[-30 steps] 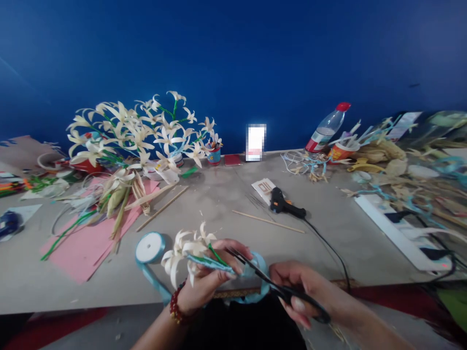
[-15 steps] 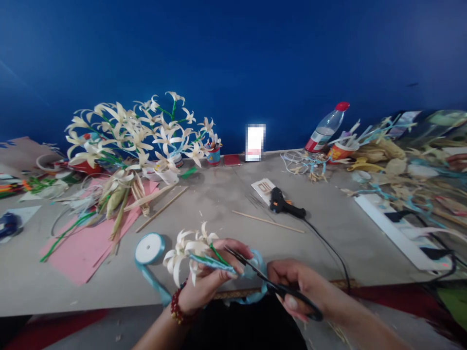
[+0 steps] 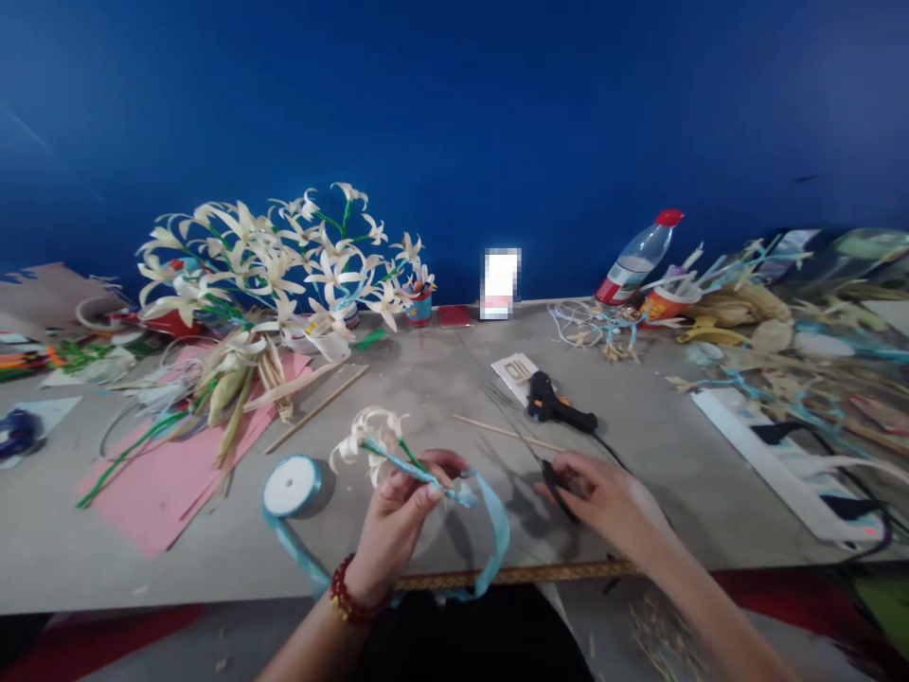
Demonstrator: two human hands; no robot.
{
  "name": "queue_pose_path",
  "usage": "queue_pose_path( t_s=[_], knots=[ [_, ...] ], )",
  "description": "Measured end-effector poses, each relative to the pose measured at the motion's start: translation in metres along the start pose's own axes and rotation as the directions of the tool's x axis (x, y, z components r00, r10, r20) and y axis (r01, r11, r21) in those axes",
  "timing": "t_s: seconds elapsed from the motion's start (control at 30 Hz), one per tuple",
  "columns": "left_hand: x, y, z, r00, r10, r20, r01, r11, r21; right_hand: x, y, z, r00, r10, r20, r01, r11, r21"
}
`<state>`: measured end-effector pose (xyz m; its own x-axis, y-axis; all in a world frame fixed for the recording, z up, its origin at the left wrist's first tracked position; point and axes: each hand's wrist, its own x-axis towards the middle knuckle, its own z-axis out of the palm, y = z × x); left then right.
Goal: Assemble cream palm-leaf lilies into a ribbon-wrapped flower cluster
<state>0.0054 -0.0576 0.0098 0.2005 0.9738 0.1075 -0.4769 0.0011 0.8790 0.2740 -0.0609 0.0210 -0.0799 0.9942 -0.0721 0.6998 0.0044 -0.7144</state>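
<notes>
My left hand (image 3: 410, 497) is closed around the stem of a small bunch of cream artificial flowers (image 3: 369, 440). Blue ribbon (image 3: 495, 530) wraps the stem; its loose length loops down past the table's front edge toward the ribbon spool (image 3: 290, 485) on the left. My right hand (image 3: 593, 493) holds a pair of black-handled scissors (image 3: 560, 488) just above the table, blades pointing away to the upper left and blurred. The scissors are apart from the ribbon and the flowers. Fingers hide part of both the stem and the scissor handles.
A black glue gun (image 3: 558, 403) with a cord and a thin stick (image 3: 497, 431) lie ahead. Finished-looking flowers (image 3: 284, 256) stand at the back left above pink paper (image 3: 170, 483). On the right are a white power strip (image 3: 753, 474) and a leaning bottle (image 3: 635, 256).
My right hand has moved the scissors away from the ribbon, forward and right, down toward the table. My left hand has raised and tilted the flowers slightly; the ribbon loop now hangs free.
</notes>
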Motion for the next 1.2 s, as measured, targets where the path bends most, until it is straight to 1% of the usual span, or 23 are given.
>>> queue_pose_path(
  t_s=[0.07, 0.13, 0.17, 0.23, 0.3, 0.4, 0.43, 0.5, 0.53, 0.6, 0.67, 0.7, 0.73, 0.77, 0.8, 0.83, 0.87, 0.9, 0.97, 1.0, 1.07, 1.13, 1.2],
  knots=[
    [0.003, -0.001, 0.001, 0.998, -0.038, -0.049, 0.036, 0.999, -0.027, 0.006, 0.011, 0.008, 0.999, -0.025, -0.045, 0.014, 0.972, -0.236],
    [0.005, 0.001, 0.001, 0.997, -0.051, -0.066, 0.047, 0.997, -0.062, 0.009, 0.015, 0.013, 0.997, -0.029, -0.067, 0.002, 0.928, -0.373],
    [0.006, 0.002, 0.002, 0.996, -0.052, -0.068, 0.046, 0.996, -0.077, 0.011, 0.015, 0.013, 0.999, -0.024, -0.049, 0.002, 0.914, -0.405],
    [0.008, 0.005, 0.001, 0.996, -0.047, -0.073, 0.04, 0.995, -0.094, 0.015, 0.01, 0.009, 0.998, -0.012, 0.063, 0.036, 0.916, -0.399],
    [0.01, 0.008, 0.001, 0.996, -0.037, -0.076, 0.03, 0.995, -0.094, 0.018, 0.001, 0.002, 0.979, -0.02, 0.202, 0.08, 0.953, -0.293],
    [0.012, 0.01, 0.0, 0.998, -0.025, -0.058, 0.02, 0.995, -0.095, 0.022, -0.022, 0.0, 0.965, -0.074, 0.252, 0.069, 0.997, 0.031],
    [0.012, 0.01, 0.001, 0.999, -0.022, -0.049, 0.017, 0.995, -0.094, 0.023, -0.03, 0.003, 0.963, -0.108, 0.245, 0.065, 0.982, 0.179],
    [0.012, 0.01, 0.001, 0.999, -0.017, -0.036, 0.014, 0.997, -0.079, 0.026, -0.048, 0.014, 0.948, -0.2, 0.249, 0.076, 0.899, 0.432],
    [0.012, 0.01, 0.001, 0.999, -0.018, -0.033, 0.016, 0.998, -0.066, 0.026, -0.056, 0.019, 0.944, -0.237, 0.231, 0.093, 0.861, 0.501],
    [0.012, 0.011, -0.001, 0.999, -0.015, -0.039, 0.014, 0.999, -0.034, 0.025, -0.068, 0.028, 0.956, -0.255, 0.145, 0.144, 0.839, 0.524],
    [0.013, 0.013, -0.006, 0.997, 0.009, -0.073, -0.01, 1.0, -0.011, 0.016, -0.075, 0.032, 0.975, -0.217, -0.046, 0.215, 0.875, 0.434],
    [0.014, 0.015, -0.01, 0.994, 0.027, -0.105, -0.028, 1.0, -0.002, 0.009, -0.076, 0.032, 0.964, -0.206, -0.169, 0.255, 0.896, 0.363],
    [0.016, 0.016, -0.015, 0.988, 0.049, -0.146, -0.049, 0.999, 0.007, 0.001, -0.075, 0.032, 0.934, -0.216, -0.286, 0.298, 0.91, 0.287],
    [0.018, 0.018, -0.019, 0.979, 0.071, -0.192, -0.069, 0.997, 0.018, -0.007, -0.074, 0.033, 0.894, -0.26, -0.365, 0.352, 0.911, 0.213],
    [0.02, 0.019, -0.024, 0.967, 0.092, -0.237, -0.088, 0.996, 0.029, -0.015, -0.072, 0.035, 0.86, -0.349, -0.372, 0.427, 0.892, 0.15],
    [0.022, 0.02, -0.028, 0.954, 0.111, -0.278, -0.104, 0.994, 0.04, -0.021, -0.07, 0.039, 0.834, -0.457, -0.31, 0.509, 0.854, 0.111],
    [0.025, 0.021, -0.032, 0.942, 0.127, -0.312, -0.117, 0.992, 0.048, -0.026, -0.069, 0.043, 0.806, -0.563, -0.185, 0.584, 0.807, 0.088],
    [0.027, 0.022, -0.035, 0.931, 0.14, -0.338, -0.13, 0.99, 0.053, -0.029, -0.068, 0.049, 0.759, -0.651, -0.013, 0.65, 0.757, 0.066],
    [0.029, 0.023, -0.037, 0.913, 0.162, -0.374, -0.153, 0.987, 0.052, -0.029, -0.07, 0.061, 0.707, -0.659, 0.257, 0.685, 0.728, -0.022],
    [0.03, 0.024, -0.037, 0.906, 0.17, -0.388, -0.164, 0.985, 0.05, -0.027, -0.073, 0.065, 0.717, -0.616, 0.325, 0.67, 0.739, -0.078],
    [0.029, 0.026, -0.035, 0.894, 0.184, -0.408, -0.183, 0.982, 0.044, -0.022, -0.079, 0.067, 0.787, -0.534, 0.31, 0.593, 0.792, -0.143],
    [0.026, 0.029, -0.031, 0.894, 0.2, -0.401, -0.2, 0.979, 0.042, -0.019, -0.087, 0.061, 0.834, -0.529, 0.155, 0.543, 0.838, -0.061],
    [0.021, 0.033, -0.028, 0.917, 0.228, -0.328, -0.221, 0.973, 0.058, -0.018, -0.097, 0.05, 0.841, -0.537, -0.06, 0.54, 0.837, 0.087]
  ],
)
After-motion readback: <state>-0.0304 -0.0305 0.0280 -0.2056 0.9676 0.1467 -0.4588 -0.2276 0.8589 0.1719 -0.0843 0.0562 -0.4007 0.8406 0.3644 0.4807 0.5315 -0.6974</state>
